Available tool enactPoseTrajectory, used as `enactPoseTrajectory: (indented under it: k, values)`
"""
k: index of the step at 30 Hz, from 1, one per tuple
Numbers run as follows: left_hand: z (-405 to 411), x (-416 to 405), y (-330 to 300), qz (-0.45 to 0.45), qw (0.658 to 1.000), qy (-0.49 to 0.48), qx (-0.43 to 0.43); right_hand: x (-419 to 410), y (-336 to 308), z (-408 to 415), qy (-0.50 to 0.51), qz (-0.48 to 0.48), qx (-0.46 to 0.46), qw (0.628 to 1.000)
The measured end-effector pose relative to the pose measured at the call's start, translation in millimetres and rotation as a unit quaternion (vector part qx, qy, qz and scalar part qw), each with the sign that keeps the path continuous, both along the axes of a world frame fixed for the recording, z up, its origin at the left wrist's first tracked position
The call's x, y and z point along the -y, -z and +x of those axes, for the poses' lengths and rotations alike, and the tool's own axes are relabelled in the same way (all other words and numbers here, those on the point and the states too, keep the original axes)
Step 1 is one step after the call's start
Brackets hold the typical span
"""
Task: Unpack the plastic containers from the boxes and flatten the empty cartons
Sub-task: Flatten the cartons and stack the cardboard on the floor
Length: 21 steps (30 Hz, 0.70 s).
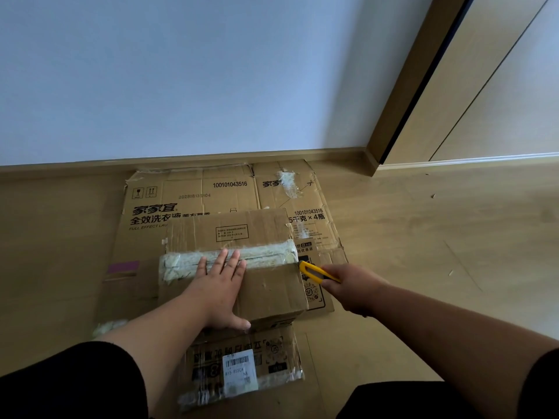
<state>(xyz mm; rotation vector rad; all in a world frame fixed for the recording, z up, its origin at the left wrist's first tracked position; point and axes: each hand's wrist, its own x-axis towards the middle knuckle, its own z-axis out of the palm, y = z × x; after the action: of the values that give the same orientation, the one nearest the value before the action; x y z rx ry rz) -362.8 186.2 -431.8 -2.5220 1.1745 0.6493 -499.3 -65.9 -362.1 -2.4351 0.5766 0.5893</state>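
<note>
A: Which step are you on?

B: Opening the sealed carton point(242, 264) on the floor, in front of the flattened detergent carton point(181, 207) at twelve o'clock. Your left hand point(220, 285) presses flat on its lid, fingers straight.

A: And the right?

B: Your right hand point(348, 287) grips the yellow box cutter point(316, 271), tip at the tape strip point(230, 257), three o'clock end. Next, I'd judge: slice along the tape, shallow. The containers aren't visible.

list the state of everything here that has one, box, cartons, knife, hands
sealed box: upright, taped shut
tape strip: uncut, across the box top
flattened carton: flat on the floor
utility knife: tip at the tape's right end
left hand: flat on the box
right hand: gripping the knife
</note>
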Motion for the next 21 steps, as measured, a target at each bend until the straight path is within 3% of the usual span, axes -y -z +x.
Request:
enactPoseTrajectory:
  k: [8,14,21]
  values:
    - [9.0,-6.2,1.6,-0.024,1.0,-0.002,-0.011,10.9,-5.8,0.9,0.082,0.035,0.049,0.995]
    - [18.2,-19.8,-8.4,-0.036,0.999,0.0,-0.021,3.5,-14.5,15.6,0.071,0.044,0.036,0.996]
    - [38.6,-85.2,-21.5,-0.09,0.984,-0.153,-0.016,-37.3,-16.2,48.4,0.04,0.05,0.055,0.996]
